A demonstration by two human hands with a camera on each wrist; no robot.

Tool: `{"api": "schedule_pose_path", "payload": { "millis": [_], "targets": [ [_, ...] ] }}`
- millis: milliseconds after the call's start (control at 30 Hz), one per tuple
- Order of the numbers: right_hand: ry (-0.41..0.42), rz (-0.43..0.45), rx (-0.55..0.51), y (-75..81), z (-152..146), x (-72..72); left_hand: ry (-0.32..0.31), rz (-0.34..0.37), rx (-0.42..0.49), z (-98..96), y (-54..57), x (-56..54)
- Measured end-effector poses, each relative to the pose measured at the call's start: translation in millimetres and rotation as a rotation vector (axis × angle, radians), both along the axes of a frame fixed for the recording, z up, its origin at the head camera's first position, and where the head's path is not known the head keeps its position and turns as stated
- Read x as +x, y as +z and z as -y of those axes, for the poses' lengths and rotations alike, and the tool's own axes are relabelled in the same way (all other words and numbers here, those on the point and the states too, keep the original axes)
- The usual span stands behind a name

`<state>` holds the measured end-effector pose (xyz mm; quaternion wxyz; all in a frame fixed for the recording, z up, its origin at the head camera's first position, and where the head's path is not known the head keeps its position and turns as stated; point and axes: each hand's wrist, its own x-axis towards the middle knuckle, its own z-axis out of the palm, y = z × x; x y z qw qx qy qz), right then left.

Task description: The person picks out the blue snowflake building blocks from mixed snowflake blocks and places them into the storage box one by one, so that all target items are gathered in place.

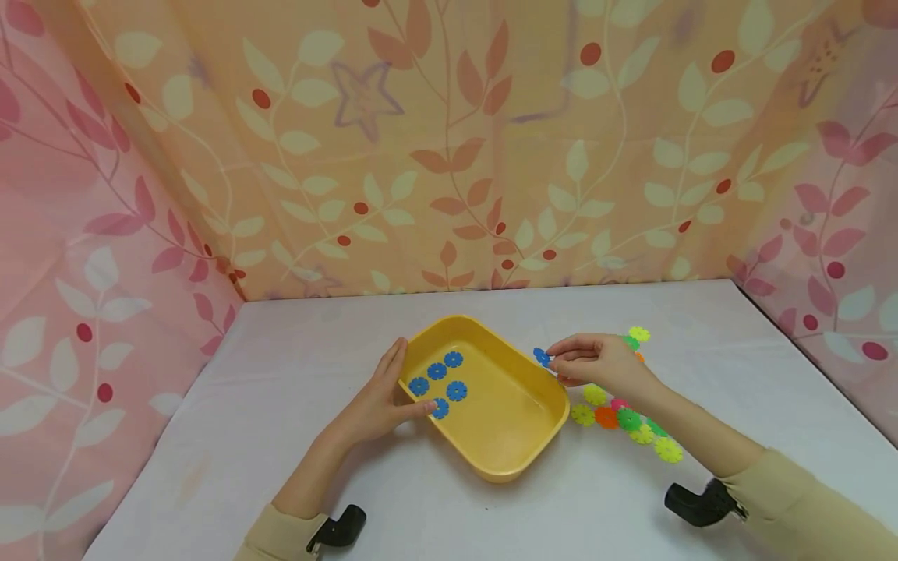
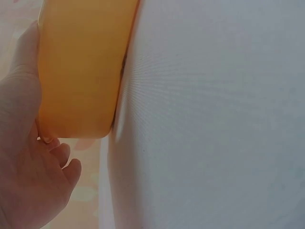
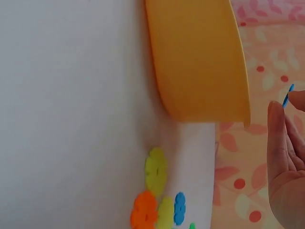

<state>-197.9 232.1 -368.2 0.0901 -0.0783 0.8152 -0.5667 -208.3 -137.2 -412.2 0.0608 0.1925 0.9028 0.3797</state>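
A yellow plastic tray stands at an angle on the table, with several blue flower-shaped discs lying toward its left end. My left hand grips the tray's left side, thumb over the rim and fingers along the outside. Just beyond the tray's right edge, my right hand pinches a blue flower-shaped disc between thumb and fingertips. The right wrist view shows this pinched disc nearly edge-on. Under and beside my right forearm lie loose discs in yellow, orange, green and pink, such as an orange disc.
Another blue disc lies among the loose ones in the right wrist view. A white cloth covers the table. Patterned curtains stand behind it and at both sides. Black devices are worn at both wrists.
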Motion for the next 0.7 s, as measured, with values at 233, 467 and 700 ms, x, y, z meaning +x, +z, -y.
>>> {"api": "schedule_pose_path", "payload": {
  "millis": [233, 467, 700],
  "targets": [
    [0.074, 0.039, -0.051, 0.7, 44.0, -7.9, 0.006, 0.005, -0.004, 0.4, 0.7, 1.3],
    [0.143, 0.053, -0.060, -12.3, 85.2, -13.0, 0.002, 0.002, -0.009, -0.6, -0.7, -0.4],
    [0.163, 0.088, 0.044, -23.8, 105.1, -17.0, 0.000, -0.007, -0.022, 1.3, -1.2, -1.1]
  ]
}}
